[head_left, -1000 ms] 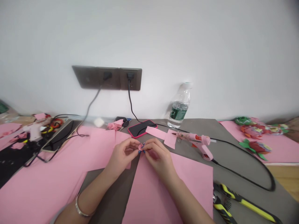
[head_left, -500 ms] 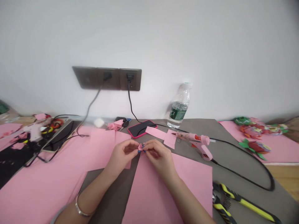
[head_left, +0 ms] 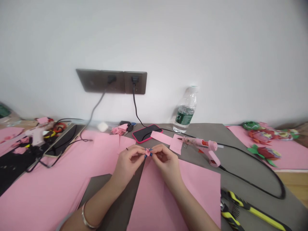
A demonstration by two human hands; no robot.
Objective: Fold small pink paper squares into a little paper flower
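Observation:
Between my two hands is a small folded piece of pink paper (head_left: 148, 152), gathered like a little flower. My left hand (head_left: 127, 163) pinches its left side with thumb and fingertips. Opposite it, my right hand (head_left: 166, 162) pinches the right side the same way. Both hold it up over the top end of a large pink sheet (head_left: 194, 186). Just beyond the fingers lie a pink-edged phone (head_left: 146, 133) and cut pink paper strips (head_left: 161, 138). A pink glue gun (head_left: 202, 146) rests to the right, its nozzle over a paper piece.
A water bottle (head_left: 185, 112) leans against the wall. Yellow-and-black pliers (head_left: 255, 210) lie at the lower right, below the glue gun's looping cord (head_left: 267, 160). Paper flowers (head_left: 264, 152) sit far right. More pink sheets (head_left: 60, 179), another phone (head_left: 64, 139) and cables occupy the left.
The fingers have shifted slightly around the small pink paper, which has turned a little and shows more openly between the fingertips. The whole view has moved slightly.

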